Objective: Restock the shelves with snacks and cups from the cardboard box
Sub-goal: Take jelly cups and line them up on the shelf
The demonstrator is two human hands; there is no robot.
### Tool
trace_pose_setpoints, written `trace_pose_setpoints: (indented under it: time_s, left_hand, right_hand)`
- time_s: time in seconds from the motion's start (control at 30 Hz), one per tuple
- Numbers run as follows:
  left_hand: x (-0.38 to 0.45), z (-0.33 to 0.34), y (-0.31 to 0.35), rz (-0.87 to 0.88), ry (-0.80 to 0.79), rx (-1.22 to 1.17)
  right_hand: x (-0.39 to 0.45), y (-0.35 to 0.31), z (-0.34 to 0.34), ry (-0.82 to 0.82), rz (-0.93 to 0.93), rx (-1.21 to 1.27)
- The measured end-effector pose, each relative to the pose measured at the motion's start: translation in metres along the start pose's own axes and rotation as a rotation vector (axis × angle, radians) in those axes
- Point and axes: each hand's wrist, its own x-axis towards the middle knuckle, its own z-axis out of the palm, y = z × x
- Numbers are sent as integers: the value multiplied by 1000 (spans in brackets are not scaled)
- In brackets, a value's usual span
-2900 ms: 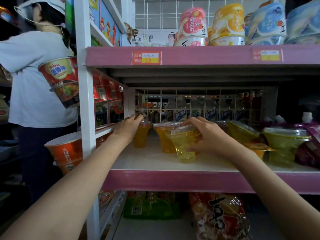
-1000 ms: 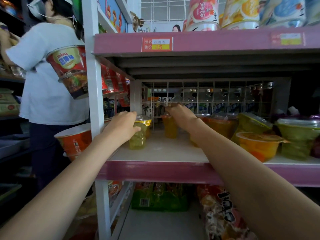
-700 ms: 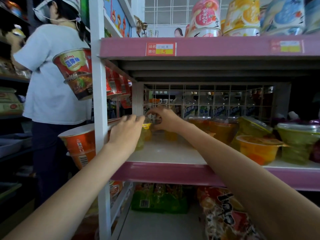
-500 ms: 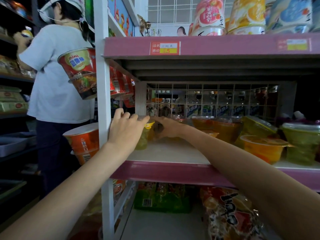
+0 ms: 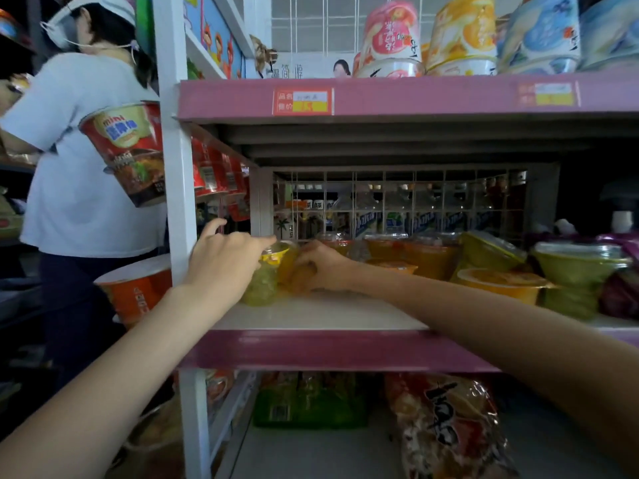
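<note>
Head view, the only one. I take the white shelf post (image 5: 179,216) as my landmark. Just right of the post, at the left end of the pink-edged shelf (image 5: 321,349), the left hand (image 5: 224,267) wraps its fingers round a small green jelly cup (image 5: 259,288), standing upright on the shelf board, yellow lid on top. The little finger sticks up free.

Right of that cup, touching or nearly so, an orange cup (image 5: 288,267) stands half hidden. The right hand (image 5: 323,267) curls against it from the far side; I judge it holds that cup, though the fingertips are hidden.

Both cups stand upright, long axis vertical, squeezed between the two hands. The left hand is nearer the post. Further right from the post a row of larger jelly cups (image 5: 432,257) fills the shelf.

My read: next move slides the pair back toward the post corner.
</note>
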Motion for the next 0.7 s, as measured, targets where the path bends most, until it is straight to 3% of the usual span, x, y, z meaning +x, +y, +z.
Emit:
trace_pose_setpoints:
  time_s: [0.13,0.23,0.3,0.4,0.47,0.63,0.7]
  left_hand:
    - [-1,-7,1,6,-40,-57]
    - [-1,-8,4,-12,-90,-94]
    - [-2,-6,6,-36,-131,-86]
    - [-3,-2,5,-32,-121,-70]
    - [-3,-1,3,-34,-82,-98]
    - [1,3,1,-50,-48,-130]
    - [6,5,4,-38,-50,-130]
  right_hand:
    - [-58,5,-34,-117,60,111]
    - [-71,-2,-49,-24,90,149]
    - [-57,-10,-45,58,63,-7]
    - [-32,-24,-39,-69,32,-227]
    - [-25,-24,-41,-104,66,-221]
    - [-40,-9,-55,323,107,-34]
    - [-44,-5,-62,382,84,-64]
